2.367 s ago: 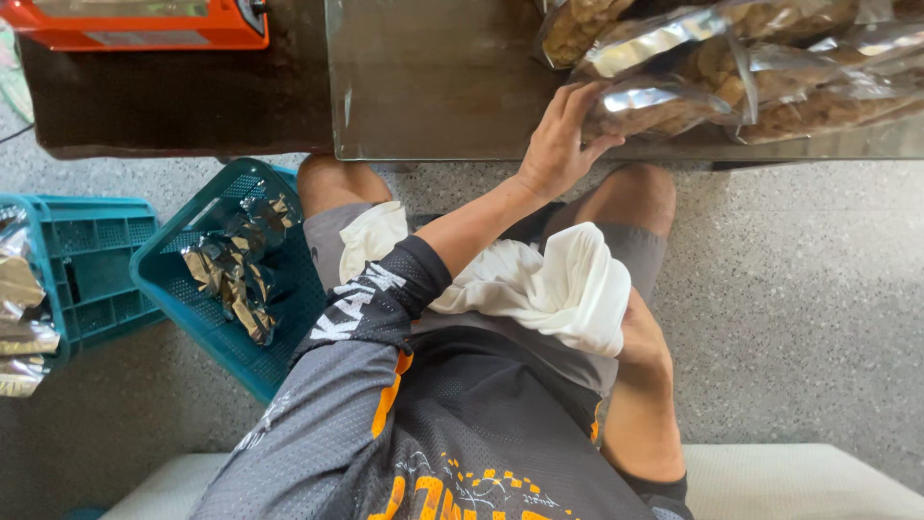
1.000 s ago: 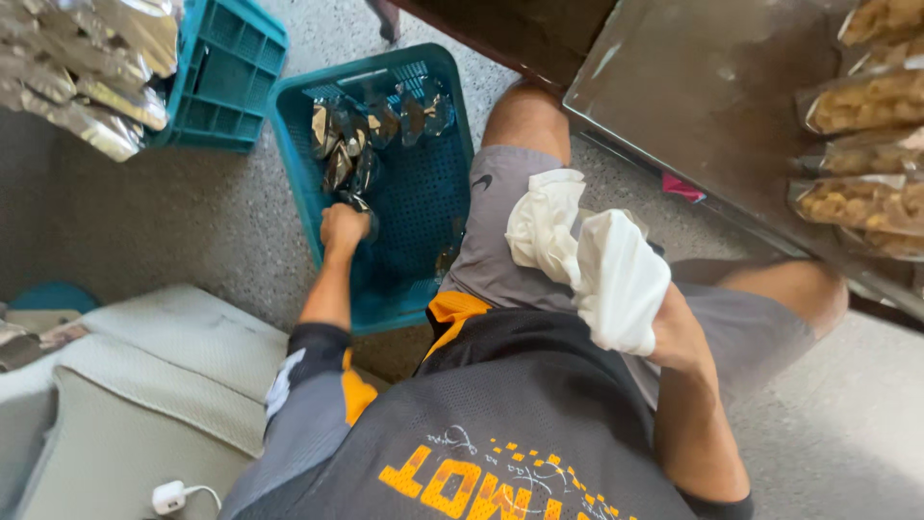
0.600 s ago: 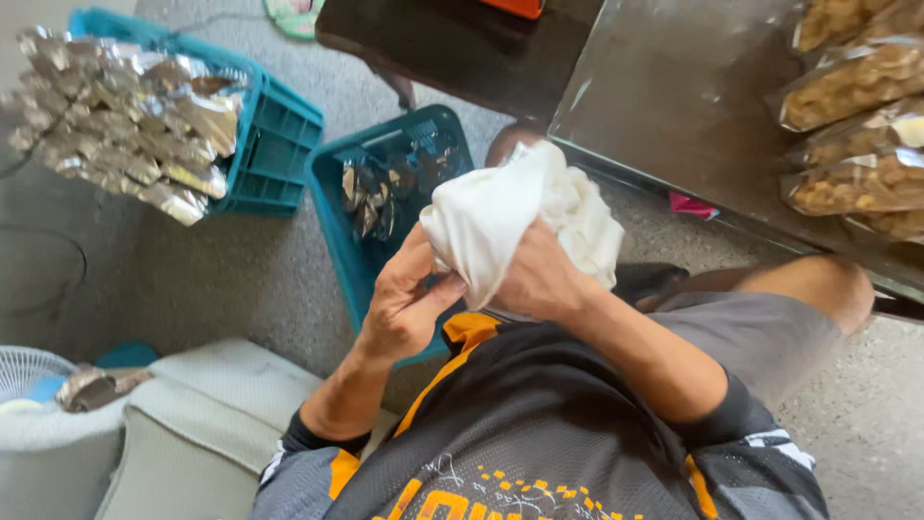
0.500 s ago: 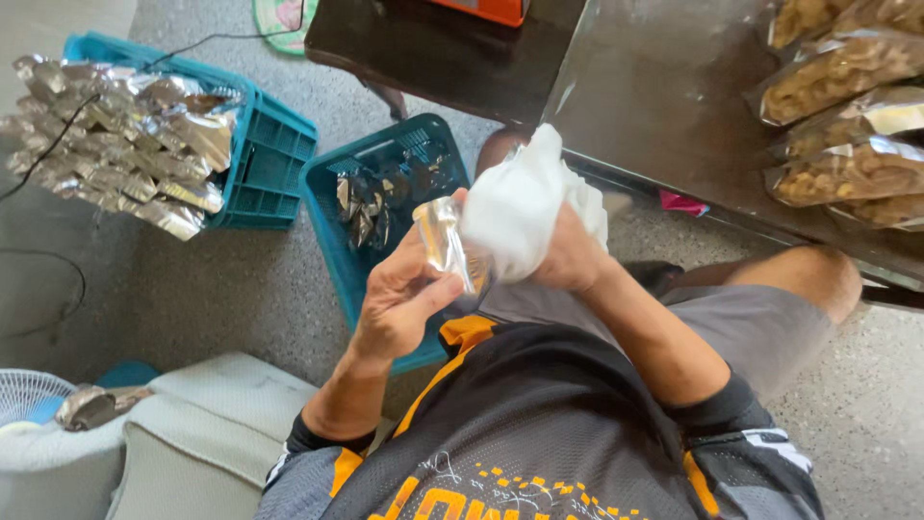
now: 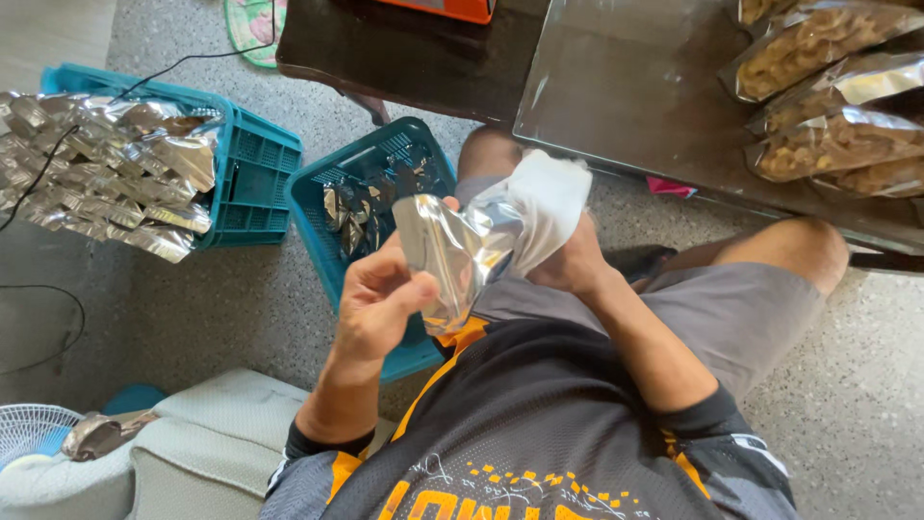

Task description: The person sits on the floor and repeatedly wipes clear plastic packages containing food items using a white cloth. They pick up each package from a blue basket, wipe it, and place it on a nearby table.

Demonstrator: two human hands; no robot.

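While I look down from the head camera, I see my left hand (image 5: 377,306) raised in front of the chest, its fingers curled and its thumb pressed against a shiny silver foil pouch (image 5: 445,258), which it grips by the lower left edge and holds upright over the lap. My right hand (image 5: 568,265) is closed around a bunched white cloth (image 5: 547,200), and that cloth presses against the pouch's right side; I cannot quite tell whether the right fingers also touch the foil, since the cloth hides them. Just beyond the pouch, on the speckled floor (image 5: 231,299) beside the left knee, stands a teal plastic crate (image 5: 332,250) with several more foil pouches lying in its bottom. Further left sits a second teal crate (image 5: 252,169), heaped high with filled silver packets (image 5: 106,164). Ahead and to the right, a metal tabletop (image 5: 635,96) carries clear bags of brownish snacks (image 5: 828,96) near its far right edge, well apart from both hands.
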